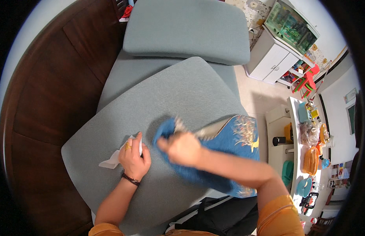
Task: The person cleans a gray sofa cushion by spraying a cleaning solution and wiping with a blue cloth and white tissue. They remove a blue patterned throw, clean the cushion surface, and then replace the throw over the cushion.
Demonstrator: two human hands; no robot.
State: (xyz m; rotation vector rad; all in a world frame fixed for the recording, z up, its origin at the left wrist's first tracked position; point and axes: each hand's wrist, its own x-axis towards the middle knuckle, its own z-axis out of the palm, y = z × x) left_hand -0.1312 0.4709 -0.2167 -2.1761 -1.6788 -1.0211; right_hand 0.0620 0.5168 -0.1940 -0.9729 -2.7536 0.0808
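My right hand (184, 149), blurred by motion, grips a bunched end of a blue cloth (219, 147) with a fringe or frayed tufts, pale and yellow patterning and a beige underside. The rest of the cloth spreads to the right, over the edge of a grey fabric seat cushion (176, 88). My left hand (134, 160) rests low over that cushion, holding a thin white tissue or cloth (110, 160) that sticks out on both sides of the fingers. The cushion lies askew on the sofa, one corner pointing away from me.
A second grey cushion (185, 28) lies at the far end. The dark wooden sofa back (50, 97) curves along the left. Black fabric (229, 216) is near my body. To the right are a white cabinet (271, 60) under an aquarium (290, 29), and a white table holding an orange basket (311, 160).
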